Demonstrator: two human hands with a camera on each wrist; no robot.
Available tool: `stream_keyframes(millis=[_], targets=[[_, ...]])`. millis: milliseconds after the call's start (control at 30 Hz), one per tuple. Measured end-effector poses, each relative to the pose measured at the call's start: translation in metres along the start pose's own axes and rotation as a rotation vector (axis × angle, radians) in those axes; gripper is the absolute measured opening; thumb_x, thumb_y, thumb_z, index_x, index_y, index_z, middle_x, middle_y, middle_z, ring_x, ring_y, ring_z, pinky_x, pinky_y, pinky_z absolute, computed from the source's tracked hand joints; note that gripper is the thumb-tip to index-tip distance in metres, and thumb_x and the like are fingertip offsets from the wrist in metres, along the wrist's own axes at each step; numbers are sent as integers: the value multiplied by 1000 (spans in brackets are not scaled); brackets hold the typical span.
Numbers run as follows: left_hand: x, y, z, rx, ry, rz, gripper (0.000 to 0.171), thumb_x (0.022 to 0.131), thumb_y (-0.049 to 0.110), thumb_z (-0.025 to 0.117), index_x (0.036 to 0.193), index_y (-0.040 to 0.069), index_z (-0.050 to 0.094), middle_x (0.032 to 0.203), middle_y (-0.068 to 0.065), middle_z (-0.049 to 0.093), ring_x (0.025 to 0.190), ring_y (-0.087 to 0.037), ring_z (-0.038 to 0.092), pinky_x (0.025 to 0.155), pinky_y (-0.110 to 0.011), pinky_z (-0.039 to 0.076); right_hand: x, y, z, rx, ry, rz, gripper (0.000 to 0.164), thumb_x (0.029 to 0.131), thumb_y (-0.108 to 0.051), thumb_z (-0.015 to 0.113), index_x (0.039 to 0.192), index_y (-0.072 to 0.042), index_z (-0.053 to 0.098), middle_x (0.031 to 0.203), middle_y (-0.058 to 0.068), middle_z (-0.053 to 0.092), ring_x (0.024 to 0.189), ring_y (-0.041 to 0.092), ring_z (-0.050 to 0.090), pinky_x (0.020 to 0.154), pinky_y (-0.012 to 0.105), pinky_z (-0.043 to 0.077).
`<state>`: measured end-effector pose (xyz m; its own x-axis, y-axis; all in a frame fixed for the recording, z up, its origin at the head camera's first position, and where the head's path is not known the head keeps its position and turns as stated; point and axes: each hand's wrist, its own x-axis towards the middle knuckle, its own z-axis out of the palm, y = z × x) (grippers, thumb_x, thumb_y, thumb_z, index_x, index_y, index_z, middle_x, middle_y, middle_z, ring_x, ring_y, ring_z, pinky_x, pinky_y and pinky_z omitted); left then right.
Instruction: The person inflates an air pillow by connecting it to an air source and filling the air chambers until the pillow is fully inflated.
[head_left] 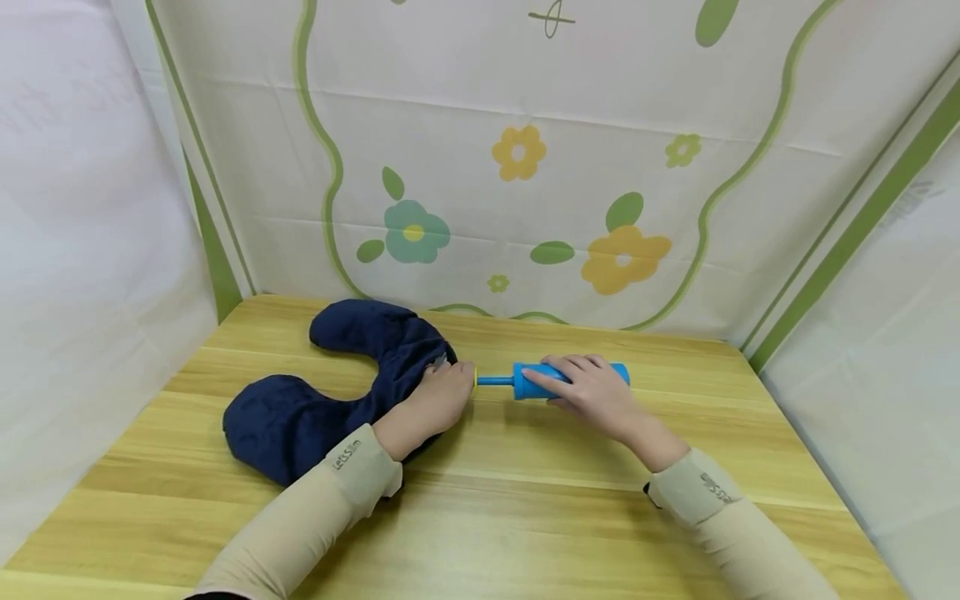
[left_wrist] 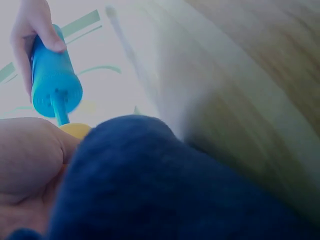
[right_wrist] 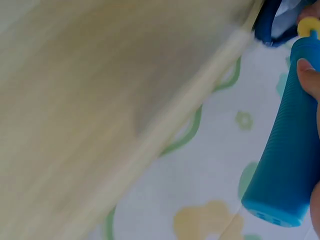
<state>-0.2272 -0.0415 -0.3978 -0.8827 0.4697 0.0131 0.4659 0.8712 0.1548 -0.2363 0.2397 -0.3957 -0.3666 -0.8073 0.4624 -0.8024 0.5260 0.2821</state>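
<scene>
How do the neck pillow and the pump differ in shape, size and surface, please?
The neck pillow curves like a U, while the pump has a straight, cylindrical body. The neck pillow is larger than the pump. The neck pillow is creased cloth, whereas the pump's body is finely ribbed. Both are blue, the neck pillow much darker.

Plush cloth, ribbed plastic, grained wood
The neck pillow [head_left: 401, 367] seems of plush fabric, matt and wrinkled; the pump [right_wrist: 286, 150] looks like finely ribbed plastic; the table [head_left: 525, 517] shows wood grain with slight gloss; the backdrop [head_left: 465, 183] is creased cloth
</scene>
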Motion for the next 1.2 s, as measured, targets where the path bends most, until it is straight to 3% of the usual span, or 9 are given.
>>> stream_keyframes(millis=[67, 167, 267, 467, 700, 900, 967, 1067, 1200], targets=[[0, -1, -1, -14, 4, 9, 11, 107, -2, 47, 111, 2, 57, 107, -13, 62, 97, -33, 59, 96, -54, 46, -9, 9, -4, 0, -3, -5, 64, 87, -30, 84, 145, -18, 58, 126, 13, 66, 105, 33, 67, 85, 52, 54], [0, -2, -1, -35, 9, 20, 11, 107, -2, 47, 105, 4, 56, 104, -12, 61, 98, -33, 59, 97, -55, 45, -23, 20, -10, 11, 1, -11, 48, 104, -43, 56, 145, -18, 58, 126, 14, 66, 104, 34, 67, 85, 54, 54], [-1, -3, -2, -76, 1, 19, 11, 107, -3, 47, 104, 4, 55, 106, -14, 61, 104, -36, 59, 99, -56, 44, -36, 31, -16, 17, 11, -16, 57, 109, -51, 29, 145, -18, 58, 125, 14, 66, 103, 35, 67, 84, 55, 53], [-2, -5, -4, -153, -15, -25, 9, 105, -5, 49, 107, -1, 56, 117, -21, 61, 123, -43, 53, 105, -58, 40, -51, 47, -25, 18, 36, -12, 58, 110, -51, 28, 143, -16, 60, 123, 15, 67, 104, 36, 67, 83, 56, 53], [5, -1, -2, -36, -7, 6, 12, 105, -4, 51, 97, 5, 54, 95, -10, 59, 83, -29, 54, 84, -45, 47, -54, 46, -16, 27, 54, -7, 58, 110, -50, 29, 140, -13, 61, 123, 16, 67, 103, 37, 66, 82, 57, 53], [8, 5, 3, 68, -6, -14, 5, 103, -2, 55, 103, 3, 57, 94, -10, 59, 83, -28, 55, 87, -48, 50, -36, 29, -2, 30, 41, -13, 60, 110, -50, 26, 141, -12, 61, 123, 18, 67, 102, 37, 67, 83, 57, 53], [9, 6, 3, 76, -7, -19, 4, 103, -1, 56, 106, 2, 58, 95, -11, 60, 84, -29, 56, 87, -48, 50, -28, 23, 1, 22, 35, -14, 59, 109, -49, 27, 141, -13, 61, 123, 18, 67, 102, 37, 67, 84, 56, 53], [11, 7, 4, 84, -14, -31, 6, 104, 2, 57, 109, 2, 59, 97, -11, 61, 86, -29, 57, 87, -47, 49, -13, 14, 2, 22, 16, -17, 45, 105, -39, 58, 143, -14, 61, 123, 18, 67, 103, 36, 67, 85, 56, 53], [12, 10, 2, 74, -41, -53, 11, 104, 2, 57, 114, 2, 59, 104, -12, 63, 93, -31, 59, 91, -48, 49, 6, -1, 5, 15, 2, -15, 70, 79, -21, 91, 142, -16, 62, 123, 17, 68, 104, 35, 67, 84, 54, 53]])
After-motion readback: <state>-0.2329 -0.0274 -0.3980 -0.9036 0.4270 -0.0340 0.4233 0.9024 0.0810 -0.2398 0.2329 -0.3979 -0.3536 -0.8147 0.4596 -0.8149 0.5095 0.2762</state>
